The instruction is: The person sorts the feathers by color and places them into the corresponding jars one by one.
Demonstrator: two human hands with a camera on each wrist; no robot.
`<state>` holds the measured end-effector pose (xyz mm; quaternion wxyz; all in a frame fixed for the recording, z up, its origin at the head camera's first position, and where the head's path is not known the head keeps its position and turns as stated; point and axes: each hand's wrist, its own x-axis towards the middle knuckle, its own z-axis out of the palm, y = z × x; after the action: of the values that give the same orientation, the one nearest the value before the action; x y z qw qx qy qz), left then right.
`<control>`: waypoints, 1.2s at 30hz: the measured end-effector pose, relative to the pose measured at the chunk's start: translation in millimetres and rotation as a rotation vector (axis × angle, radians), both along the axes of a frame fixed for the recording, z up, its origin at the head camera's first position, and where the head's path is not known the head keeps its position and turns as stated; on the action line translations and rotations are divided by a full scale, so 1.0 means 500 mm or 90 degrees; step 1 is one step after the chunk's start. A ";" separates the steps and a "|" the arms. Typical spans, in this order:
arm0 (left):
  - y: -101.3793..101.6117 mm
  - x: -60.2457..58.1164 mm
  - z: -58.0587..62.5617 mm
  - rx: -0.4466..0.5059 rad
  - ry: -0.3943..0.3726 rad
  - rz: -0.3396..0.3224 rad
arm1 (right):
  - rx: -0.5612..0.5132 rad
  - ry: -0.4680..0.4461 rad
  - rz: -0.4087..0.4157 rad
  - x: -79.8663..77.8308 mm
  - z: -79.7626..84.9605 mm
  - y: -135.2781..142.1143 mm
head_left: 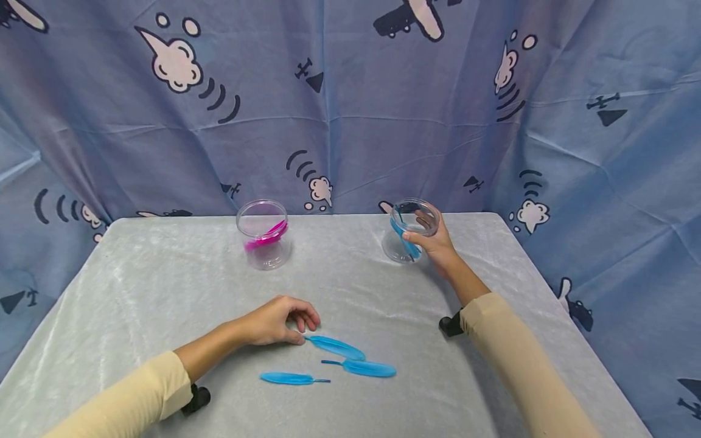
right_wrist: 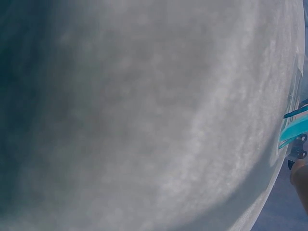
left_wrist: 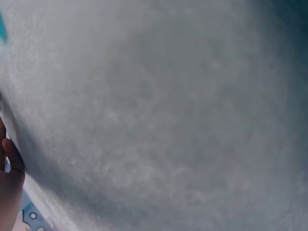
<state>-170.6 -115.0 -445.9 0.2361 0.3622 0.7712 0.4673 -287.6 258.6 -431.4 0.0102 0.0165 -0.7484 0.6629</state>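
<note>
In the head view, my right hand (head_left: 436, 242) grips a clear jar (head_left: 393, 250) by its upper side, thumb in front and fingers behind. Blue feathers (head_left: 408, 244) lean inside this jar. In the right wrist view, blue feathers (right_wrist: 294, 129) show at the right edge. My left hand (head_left: 274, 320) is low over the table, fingers bent loosely and thumb apart from them. Its thumb is at the quill end of a blue feather (head_left: 336, 347); whether they touch I cannot tell. Two more blue feathers, a right one (head_left: 369, 368) and a left one (head_left: 289, 378), lie nearer me.
A second clear jar (head_left: 268, 258) stands at the back left with a pink feather (head_left: 266, 237) inside. Pale cloth covers the table (head_left: 164, 286). Behind its back edge hangs a blue patterned curtain (head_left: 356, 134). Each wrist carries a small black camera.
</note>
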 end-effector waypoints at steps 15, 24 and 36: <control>0.022 -0.013 0.043 0.042 0.013 0.043 | 0.001 0.004 -0.004 0.002 -0.001 -0.001; 0.069 -0.037 0.144 0.100 0.071 0.080 | -0.003 -0.009 0.007 0.019 0.027 -0.010; 0.153 -0.123 0.181 0.205 0.098 0.164 | -0.015 -0.006 0.009 0.010 0.013 -0.004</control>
<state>-232.3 -38.6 -355.4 0.0538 0.3287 0.7422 0.5816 -282.7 256.4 -424.9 0.0026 0.0186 -0.7404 0.6719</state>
